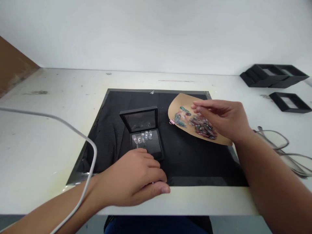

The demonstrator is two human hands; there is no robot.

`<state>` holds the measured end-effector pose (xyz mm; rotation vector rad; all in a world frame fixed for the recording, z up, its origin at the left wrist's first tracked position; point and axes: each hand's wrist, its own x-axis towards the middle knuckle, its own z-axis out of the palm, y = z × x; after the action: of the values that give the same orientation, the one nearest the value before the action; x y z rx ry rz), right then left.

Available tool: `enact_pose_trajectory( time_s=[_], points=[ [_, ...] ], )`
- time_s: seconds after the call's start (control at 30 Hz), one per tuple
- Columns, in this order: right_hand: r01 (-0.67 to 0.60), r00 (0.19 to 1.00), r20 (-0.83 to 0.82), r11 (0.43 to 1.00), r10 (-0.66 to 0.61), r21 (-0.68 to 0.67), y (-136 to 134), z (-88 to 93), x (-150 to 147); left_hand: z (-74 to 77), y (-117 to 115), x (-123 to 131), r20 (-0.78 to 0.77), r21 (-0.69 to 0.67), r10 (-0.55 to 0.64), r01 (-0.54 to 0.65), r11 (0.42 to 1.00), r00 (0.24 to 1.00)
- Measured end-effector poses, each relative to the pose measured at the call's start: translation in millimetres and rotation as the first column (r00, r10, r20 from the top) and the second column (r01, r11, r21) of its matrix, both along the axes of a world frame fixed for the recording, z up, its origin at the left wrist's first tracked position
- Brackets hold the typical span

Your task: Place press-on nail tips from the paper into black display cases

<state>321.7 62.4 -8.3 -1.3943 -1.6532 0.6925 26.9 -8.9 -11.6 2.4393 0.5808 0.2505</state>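
Note:
A small black box (156, 146) stands open on a black cloth mat (185, 159), its lid (139, 119) raised, with a few clear pieces (142, 137) inside. My left hand (135, 178) rests curled at the box's near edge, fingers closed against it. To the right lies a tan paper sheet (177, 100) with several small coloured pieces (200, 125) on it. My right hand (221, 118) hovers over that pile, fingers bent together in a pinch; what they hold, if anything, is hidden.
The mat lies on a white table (48, 136). A grey cable (80, 136) curves across the left side. More cables (280, 146) lie at the right. Black frame boxes (275, 76) are stacked at the back right, one more (290, 102) beside them.

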Motion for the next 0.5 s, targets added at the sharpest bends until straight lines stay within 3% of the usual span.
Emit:
enact_pose_trajectory(
  time_s=[0.2, 0.37, 0.5],
  points=[
    [0.008, 0.991, -0.13, 0.99, 0.011, 0.144, -12, 11.1, -10, 0.4, 0, 1, 0.035, 0.013, -0.001, 0.0, 1.0, 0.999],
    [-0.082, 0.975, -0.183, 0.968, 0.128, 0.238, -27, 19.7, -23, -1.3, 1, 1, 0.045, 0.049, -0.042, 0.04, 0.998, 0.998],
    [-0.184, 0.962, -0.132, 0.925, 0.239, 0.332, -36, 20.7, -32, 0.4, 4, 0, 0.129, 0.098, -0.073, 0.061, 0.993, 0.989]
  ],
)
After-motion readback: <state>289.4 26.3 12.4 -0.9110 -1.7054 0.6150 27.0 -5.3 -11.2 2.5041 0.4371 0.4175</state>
